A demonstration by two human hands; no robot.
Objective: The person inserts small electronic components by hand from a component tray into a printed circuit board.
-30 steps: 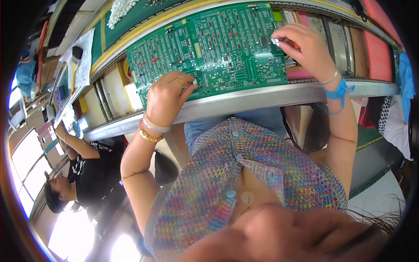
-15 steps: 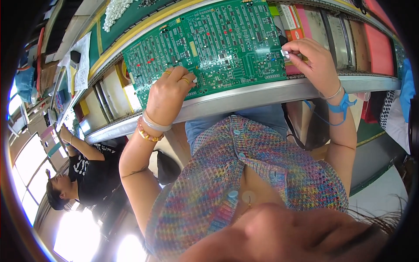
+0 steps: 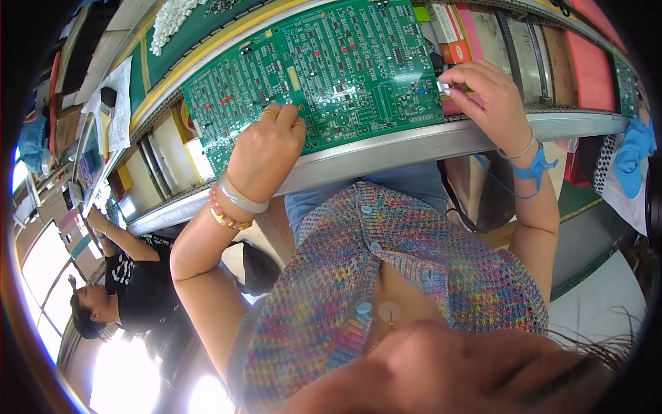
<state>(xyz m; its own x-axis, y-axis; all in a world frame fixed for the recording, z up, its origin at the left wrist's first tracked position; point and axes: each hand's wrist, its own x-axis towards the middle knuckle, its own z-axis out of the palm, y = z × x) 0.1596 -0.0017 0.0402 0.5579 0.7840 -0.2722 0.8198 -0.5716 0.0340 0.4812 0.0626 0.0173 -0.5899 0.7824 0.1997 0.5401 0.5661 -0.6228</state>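
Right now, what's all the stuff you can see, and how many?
Circuit board: one or two joined, green, top middle
Small piece: one, white, by the board's right end
Heap of bits: too many to count, white, top left
Metal rail: one, silver, below the board
Paper: at least one, white, left
Coral panels: at least two, upper right
Co-worker: one, black top, left
Blue strap: one, right wrist
Sweater: one, multicoloured, lower middle
Left hand: one, bare, over the board
Right hand: one, bare, pinching the small piece
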